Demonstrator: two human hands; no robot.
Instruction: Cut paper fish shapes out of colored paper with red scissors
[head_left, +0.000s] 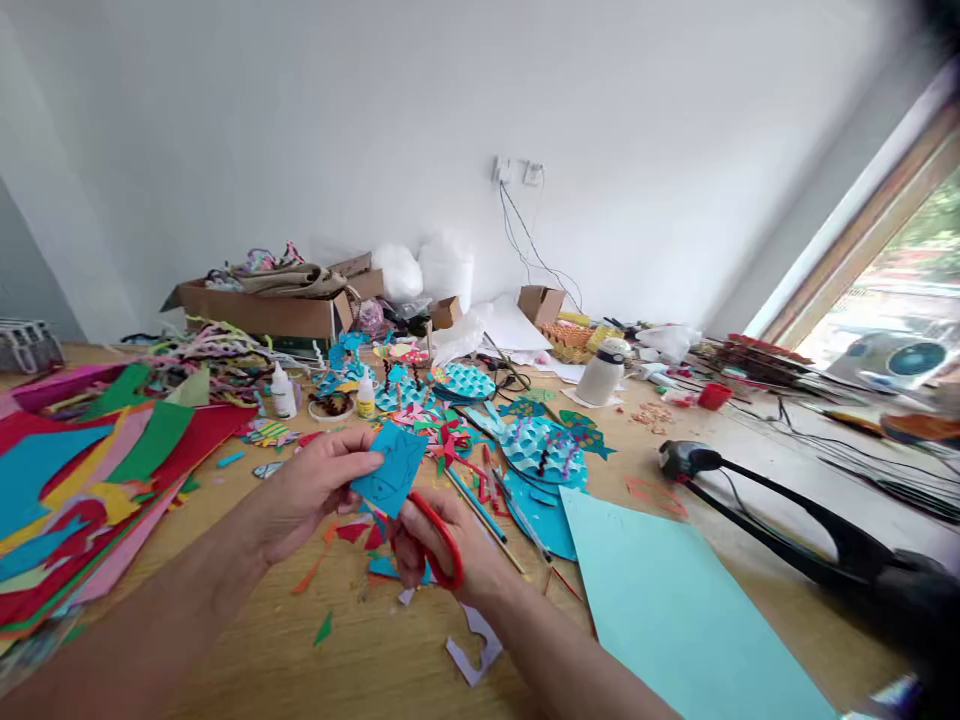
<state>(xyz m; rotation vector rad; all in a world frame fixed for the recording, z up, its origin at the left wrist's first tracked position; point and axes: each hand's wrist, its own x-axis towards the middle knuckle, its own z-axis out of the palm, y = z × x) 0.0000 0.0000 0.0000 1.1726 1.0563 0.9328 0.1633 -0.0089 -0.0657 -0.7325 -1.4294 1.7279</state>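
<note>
My left hand [326, 480] pinches a small blue piece of paper [391, 466] by its left edge, holding it above the table. Dark pen lines are drawn on that paper. Wrapped through red-handled scissors [436, 540], my right hand [439, 535] is just below and right of the paper. The scissor blades are mostly hidden behind the fingers and the paper's lower edge, so I cannot tell how far apart they are. Paper scraps, including a lilac cut-out scrap [475, 645] and a green scrap [323, 628], lie on the table beneath.
Stacked coloured paper [150, 440] covers the left side. A pale turquoise sheet [675, 610] lies at right, near a black-handled device [787, 530]. Glue bottles [283, 392], pencils [477, 505] and blue paper crafts [544, 450] crowd the middle. A cardboard box [259, 308] stands behind.
</note>
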